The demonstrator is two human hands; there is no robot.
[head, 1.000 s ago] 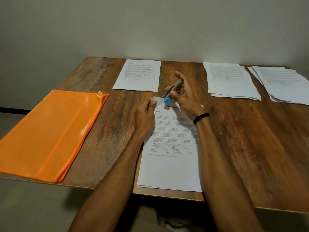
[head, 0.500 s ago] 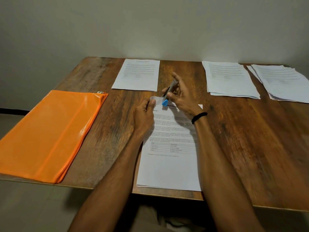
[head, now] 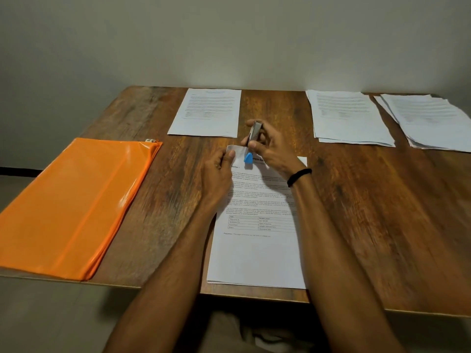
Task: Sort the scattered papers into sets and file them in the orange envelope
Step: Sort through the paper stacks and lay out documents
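Head view shows the left hand [head: 216, 174] pinching the top left corner of the near set of papers [head: 254, 256], thumb on top. The right hand [head: 270, 149] is curled round a small metal tool with a blue end, probably a stapler [head: 253, 138], whose blue end points down at that corner. A black band [head: 299, 177] sits on the right wrist.

The near set lies flat at the front edge of the desk [head: 369, 225], between the forearms. Its sheets look light, limp and apt to slide apart, so they are best held squared at the corner or gripped along one edge. The orange envelope [head: 74, 200] lies flat at the left, well apart. It looks glossy, slippery and floppy, and is best taken near its far, zipped end.

By count there are four lots of paper: the near set, a neat one [head: 206, 113] at the far edge, and two looser piles [head: 349, 118] [head: 433, 121] at the far right. There is one envelope and one stapler.
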